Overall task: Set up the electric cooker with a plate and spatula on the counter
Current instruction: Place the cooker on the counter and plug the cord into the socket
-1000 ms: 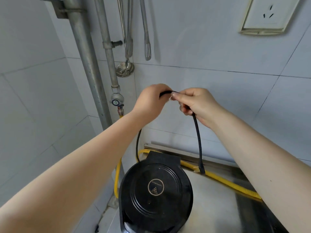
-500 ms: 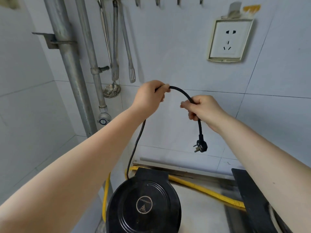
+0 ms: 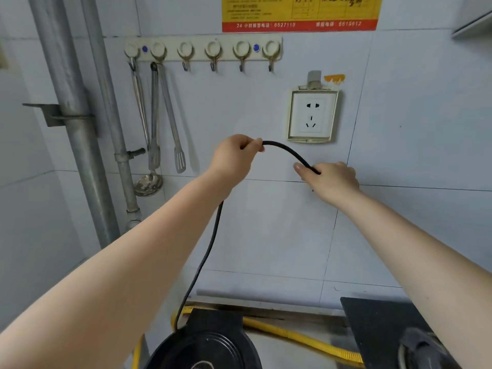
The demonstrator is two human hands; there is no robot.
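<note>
Below the wall socket (image 3: 312, 116), both the left hand (image 3: 235, 153) and right hand (image 3: 330, 174) grip the cooker (image 3: 205, 344) cord (image 3: 288, 153), not yet plugged in; plate and spatula remain unplaced.

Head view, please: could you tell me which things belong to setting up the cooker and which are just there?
In use:
power cord
left hand
right hand
electric cooker
wall socket

Just there:
hanging utensils
hook rail
yellow hose
pipes

The cord's plug is hidden inside the right hand (image 3: 331, 177), the black cooker (image 3: 205, 347) is cut off by the bottom edge, and the yellow notice's (image 3: 300, 12) print is too blurred to read.
</note>
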